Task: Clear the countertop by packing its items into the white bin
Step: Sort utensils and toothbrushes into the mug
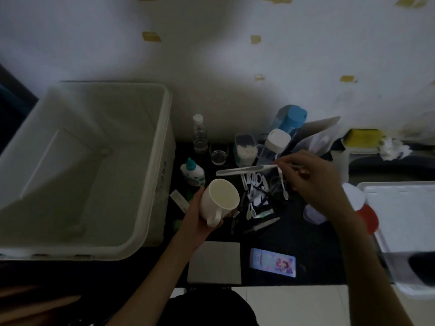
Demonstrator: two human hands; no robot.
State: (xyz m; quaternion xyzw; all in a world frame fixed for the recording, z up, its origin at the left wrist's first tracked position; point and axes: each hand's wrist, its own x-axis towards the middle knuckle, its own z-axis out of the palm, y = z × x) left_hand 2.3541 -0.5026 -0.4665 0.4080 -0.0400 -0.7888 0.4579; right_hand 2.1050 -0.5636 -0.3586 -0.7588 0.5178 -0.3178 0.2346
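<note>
Beside the white bin (150, 165) – left hand (197, 222) holds mug (220, 203)

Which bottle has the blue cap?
The small white bottle with teal spots, between the white bin and the mug. The tall clear bottle behind it has a white cap.

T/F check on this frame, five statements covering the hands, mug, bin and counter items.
1. The left hand holds a white mug. True.
2. The mug sits inside the white bin. False: it is held over the counter, right of the bin.
3. The right hand pinches thin white utensils in its fingers. True.
4. The blue-capped dropper bottle lies in the bin. False: it stands on the counter beside the bin.
5. A colourful flat pack lies near the counter's front edge. True.
</note>
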